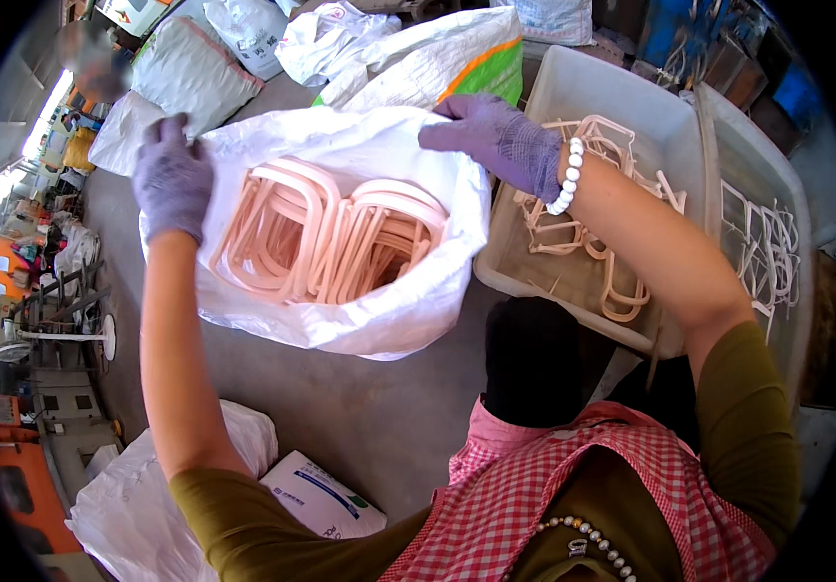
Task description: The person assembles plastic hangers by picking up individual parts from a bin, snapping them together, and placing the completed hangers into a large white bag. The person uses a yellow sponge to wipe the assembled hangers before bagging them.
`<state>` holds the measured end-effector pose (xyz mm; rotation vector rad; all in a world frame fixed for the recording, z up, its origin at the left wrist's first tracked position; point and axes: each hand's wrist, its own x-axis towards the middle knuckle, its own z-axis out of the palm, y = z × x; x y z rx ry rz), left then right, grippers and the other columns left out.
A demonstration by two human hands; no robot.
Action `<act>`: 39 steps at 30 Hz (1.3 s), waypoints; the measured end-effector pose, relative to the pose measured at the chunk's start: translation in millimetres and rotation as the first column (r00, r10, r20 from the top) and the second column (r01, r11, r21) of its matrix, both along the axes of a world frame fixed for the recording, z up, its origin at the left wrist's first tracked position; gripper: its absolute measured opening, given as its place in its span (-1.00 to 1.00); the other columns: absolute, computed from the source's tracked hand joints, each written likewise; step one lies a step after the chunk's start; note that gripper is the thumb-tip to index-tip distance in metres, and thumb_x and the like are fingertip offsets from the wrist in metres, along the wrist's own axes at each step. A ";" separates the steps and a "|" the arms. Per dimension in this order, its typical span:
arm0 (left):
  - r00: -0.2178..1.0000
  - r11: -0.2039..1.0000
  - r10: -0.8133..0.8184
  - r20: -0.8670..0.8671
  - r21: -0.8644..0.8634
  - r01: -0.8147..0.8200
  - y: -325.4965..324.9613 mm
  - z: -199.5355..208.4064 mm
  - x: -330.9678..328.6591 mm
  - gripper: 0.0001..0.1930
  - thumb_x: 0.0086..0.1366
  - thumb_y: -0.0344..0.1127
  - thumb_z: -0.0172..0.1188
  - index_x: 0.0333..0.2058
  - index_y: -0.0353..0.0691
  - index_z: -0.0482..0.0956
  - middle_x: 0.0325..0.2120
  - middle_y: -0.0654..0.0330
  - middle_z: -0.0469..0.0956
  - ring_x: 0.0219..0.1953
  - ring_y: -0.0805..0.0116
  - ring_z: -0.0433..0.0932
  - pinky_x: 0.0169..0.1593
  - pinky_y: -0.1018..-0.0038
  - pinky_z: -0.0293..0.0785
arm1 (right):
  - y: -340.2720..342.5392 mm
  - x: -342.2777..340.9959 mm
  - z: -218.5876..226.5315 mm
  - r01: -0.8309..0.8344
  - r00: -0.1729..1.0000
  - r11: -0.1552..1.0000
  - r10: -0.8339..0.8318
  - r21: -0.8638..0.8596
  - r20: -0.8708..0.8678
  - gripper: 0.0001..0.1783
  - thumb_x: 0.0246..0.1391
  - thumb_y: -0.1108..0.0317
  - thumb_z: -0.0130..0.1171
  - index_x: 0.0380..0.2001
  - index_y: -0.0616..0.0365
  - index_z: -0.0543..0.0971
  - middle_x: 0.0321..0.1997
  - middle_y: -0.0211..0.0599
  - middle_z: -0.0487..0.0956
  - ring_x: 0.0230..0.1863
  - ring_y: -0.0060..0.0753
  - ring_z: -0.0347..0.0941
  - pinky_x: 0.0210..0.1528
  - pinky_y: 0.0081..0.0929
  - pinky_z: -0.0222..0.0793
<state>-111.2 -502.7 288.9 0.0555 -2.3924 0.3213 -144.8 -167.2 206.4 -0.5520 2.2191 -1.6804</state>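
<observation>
A big white woven plastic bag (340,335) stands before me with its mouth spread wide. Inside it, pink plastic hangers (287,228) are packed in two neat stacks side by side. My left hand (173,179), in a purple-grey glove, is closed on the bag's left rim. At the far right of the mouth, my right hand (500,141), gloved alike, grips the rim between thumb and fingers. Its forearm passes over a pale plastic bin (622,78), where more pink hangers (597,233) lie in a loose tangle, partly hidden by the arm.
A second bin (791,194) with white plastic pieces (767,252) stands at the right. Filled sacks (195,73) line the far side. Near my left elbow lie a white plastic bag (165,495) and a printed white package (326,495). A fan (107,337) stands at left.
</observation>
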 end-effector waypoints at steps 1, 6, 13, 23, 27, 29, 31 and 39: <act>0.990 0.996 -0.060 0.131 0.071 0.051 24.0 -10.2 4.4 -0.68 0.15 -0.25 0.15 -0.10 -0.11 0.50 -0.07 0.01 0.48 -0.06 -0.03 0.47 0.00 0.24 0.39 | 1.9 -1.6 -2.6 0.025 0.999 0.999 -0.025 -0.020 -0.028 -0.47 0.01 0.11 0.22 -0.13 0.39 0.52 -0.27 -0.24 0.59 -0.28 -0.53 0.50 -0.19 -0.55 0.42; 0.746 0.974 0.117 0.655 0.071 -0.215 31.5 -93.9 -0.9 -0.22 0.12 0.26 0.11 0.21 -0.07 0.23 0.17 -0.26 0.16 0.19 -0.25 0.21 0.21 0.10 0.22 | -13.7 17.6 5.8 0.031 0.999 0.999 -0.032 -0.016 -0.019 -0.53 -0.01 0.13 0.23 -0.19 0.37 0.54 -0.31 -0.26 0.58 -0.32 -0.53 0.48 -0.22 -0.56 0.41; 0.687 0.957 -0.010 0.726 0.207 -0.204 -0.4 -143.5 -60.4 -0.05 0.02 0.36 0.16 0.30 0.01 0.08 0.28 -0.23 -0.03 0.29 -0.31 0.00 0.29 0.07 0.08 | -2.0 37.2 11.1 -0.013 0.958 0.975 0.075 0.220 -0.277 -0.45 -0.10 0.03 0.20 -0.27 0.38 0.55 -0.43 -0.05 0.59 -0.38 -0.35 0.52 -0.27 -0.41 0.44; 0.604 0.740 -0.558 0.569 0.670 0.052 47.9 -63.2 88.1 -0.18 0.02 0.05 0.36 0.19 -0.24 0.28 0.12 -0.09 0.34 0.21 -0.04 0.27 0.25 0.23 0.20 | 53.8 77.3 0.8 -0.054 0.983 0.977 0.017 0.204 0.181 -0.13 -0.05 -0.26 0.18 0.08 0.31 0.40 -0.11 0.02 0.54 -0.09 -0.32 0.52 -0.09 -0.50 0.47; 0.492 0.894 -0.447 0.747 0.385 0.228 98.6 -46.6 161.8 -0.30 -0.04 -0.05 0.38 0.07 -0.21 0.39 -0.13 -0.01 0.50 -0.07 0.00 0.47 0.07 0.21 0.34 | 56.3 101.1 -11.1 -0.148 0.855 0.985 0.174 -0.092 0.489 -0.26 0.00 -0.17 0.20 -0.06 0.36 0.44 -0.25 -0.13 0.53 -0.30 -0.52 0.51 -0.25 -0.53 0.48; 0.531 0.928 -0.356 0.769 0.226 0.296 100.3 -57.1 187.1 -0.37 -0.06 -0.14 0.38 0.02 -0.19 0.45 -0.26 0.04 0.53 -0.14 0.02 0.48 -0.06 0.24 0.40 | 49.4 107.2 -6.8 -0.113 0.856 0.988 0.149 -0.100 0.496 -0.46 0.04 0.00 0.24 -0.17 0.30 0.48 -0.40 -0.30 0.53 -0.42 -0.63 0.49 -0.33 -0.64 0.50; 0.566 0.919 -0.387 0.728 0.253 0.303 106.6 -49.2 196.9 -0.59 0.00 -0.20 0.31 -0.15 -0.17 0.54 -0.41 0.11 0.56 -0.26 0.07 0.52 -0.15 0.23 0.42 | 49.2 111.7 10.2 -0.079 0.885 0.996 0.091 -0.045 0.457 -0.54 0.04 0.03 0.24 -0.27 0.27 0.49 -0.51 -0.36 0.52 -0.52 -0.64 0.46 -0.42 -0.66 0.47; 0.666 0.936 -0.352 0.658 0.223 0.274 139.1 -6.9 219.1 -0.53 -0.06 -0.23 0.32 -0.11 -0.23 0.55 -0.41 0.04 0.58 -0.29 0.00 0.55 -0.14 0.21 0.45 | 80.3 114.7 62.0 -0.010 0.994 0.906 0.055 -0.424 0.092 -0.74 0.19 0.17 0.08 -0.43 0.14 0.49 -0.57 -0.45 0.49 -0.60 -0.61 0.44 -0.54 -0.67 0.37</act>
